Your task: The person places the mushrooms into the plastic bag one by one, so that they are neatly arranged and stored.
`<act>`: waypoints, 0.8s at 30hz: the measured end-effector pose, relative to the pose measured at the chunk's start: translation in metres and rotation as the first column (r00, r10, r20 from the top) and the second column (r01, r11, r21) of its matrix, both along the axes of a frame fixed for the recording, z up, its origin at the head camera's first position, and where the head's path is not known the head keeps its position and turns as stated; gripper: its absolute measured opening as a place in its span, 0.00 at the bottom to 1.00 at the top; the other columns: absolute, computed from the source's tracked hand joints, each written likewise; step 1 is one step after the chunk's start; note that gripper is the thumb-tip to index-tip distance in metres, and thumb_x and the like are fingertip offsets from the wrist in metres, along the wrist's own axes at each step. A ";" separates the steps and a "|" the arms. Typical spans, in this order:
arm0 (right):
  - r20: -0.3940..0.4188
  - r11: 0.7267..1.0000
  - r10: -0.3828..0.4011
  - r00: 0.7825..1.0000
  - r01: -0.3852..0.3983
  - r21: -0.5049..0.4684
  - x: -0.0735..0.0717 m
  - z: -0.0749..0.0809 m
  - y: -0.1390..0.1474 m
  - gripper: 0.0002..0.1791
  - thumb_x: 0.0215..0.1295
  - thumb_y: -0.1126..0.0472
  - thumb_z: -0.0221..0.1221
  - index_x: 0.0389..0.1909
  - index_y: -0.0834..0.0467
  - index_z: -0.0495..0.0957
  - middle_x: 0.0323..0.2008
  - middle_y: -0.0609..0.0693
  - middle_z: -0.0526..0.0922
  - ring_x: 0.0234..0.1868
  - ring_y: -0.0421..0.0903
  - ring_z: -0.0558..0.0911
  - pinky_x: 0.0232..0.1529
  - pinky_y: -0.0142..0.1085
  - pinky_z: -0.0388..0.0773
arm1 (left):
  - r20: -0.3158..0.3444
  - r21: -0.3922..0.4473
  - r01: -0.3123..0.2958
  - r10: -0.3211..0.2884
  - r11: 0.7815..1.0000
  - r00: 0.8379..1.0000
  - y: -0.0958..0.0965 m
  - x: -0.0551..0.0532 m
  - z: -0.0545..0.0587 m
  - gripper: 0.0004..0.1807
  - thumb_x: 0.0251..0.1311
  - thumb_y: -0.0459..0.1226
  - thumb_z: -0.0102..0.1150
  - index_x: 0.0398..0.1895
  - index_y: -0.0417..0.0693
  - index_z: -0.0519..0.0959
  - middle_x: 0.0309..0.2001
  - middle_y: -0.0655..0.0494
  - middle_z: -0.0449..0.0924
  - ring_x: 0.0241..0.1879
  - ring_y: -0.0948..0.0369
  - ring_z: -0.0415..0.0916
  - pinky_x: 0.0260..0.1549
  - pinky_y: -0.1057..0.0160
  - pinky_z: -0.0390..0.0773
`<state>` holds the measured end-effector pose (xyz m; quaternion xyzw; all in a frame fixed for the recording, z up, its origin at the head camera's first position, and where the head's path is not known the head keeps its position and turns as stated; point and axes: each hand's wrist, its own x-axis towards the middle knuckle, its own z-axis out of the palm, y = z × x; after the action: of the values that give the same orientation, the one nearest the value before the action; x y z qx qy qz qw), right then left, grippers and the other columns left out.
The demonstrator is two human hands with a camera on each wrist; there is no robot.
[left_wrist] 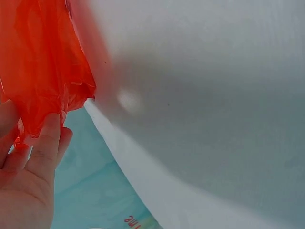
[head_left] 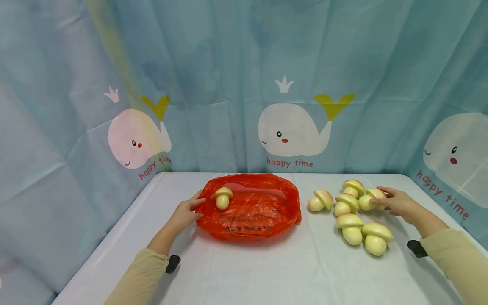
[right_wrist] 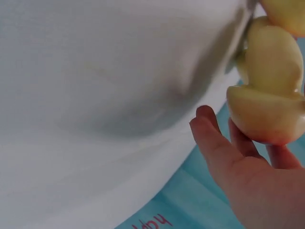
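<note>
A red plastic bag (head_left: 251, 232) lies spread with its mouth up, printed letters showing through it. One mushroom (head_left: 223, 198), pale yellow with a rounded cap, sits inside at the left. My left hand (head_left: 186, 214) pinches the bag's left edge; in the left wrist view, red film (left_wrist: 38, 57) bunches between thumb and fingers. On the right, my right hand (head_left: 400, 204) holds a mushroom (head_left: 377, 195) by its cap, the thumb on the near side. In the right wrist view, the fingers reach round that cap (right_wrist: 264, 117), and its stem points away from the palm.
Several more mushrooms (head_left: 351, 228) cluster to the left of and in front of my right hand, with one mushroom (head_left: 321, 200) nearest the bag. All lie on a white-covered table (head_left: 267, 275). A blue whale-print curtain (head_left: 228, 84) hangs along the back and sides.
</note>
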<state>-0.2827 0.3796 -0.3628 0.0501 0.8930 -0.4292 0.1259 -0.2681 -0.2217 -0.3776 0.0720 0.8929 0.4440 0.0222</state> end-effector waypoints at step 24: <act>-0.110 0.986 0.003 0.994 -0.022 -0.166 0.012 0.035 -0.027 0.47 0.72 0.46 0.52 0.74 0.71 0.38 0.40 0.44 0.76 0.36 0.37 0.82 0.39 0.35 0.83 | -0.011 0.005 0.008 -0.008 1.000 1.000 -0.001 0.001 -0.003 0.28 0.57 0.19 0.51 0.65 0.27 0.66 0.74 0.41 0.50 0.72 0.39 0.46 0.58 0.48 0.71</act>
<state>-0.2705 0.3521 -0.3279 0.0103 0.8597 -0.5038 0.0835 -0.2673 -0.2231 -0.3803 0.0781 0.8915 0.4458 0.0188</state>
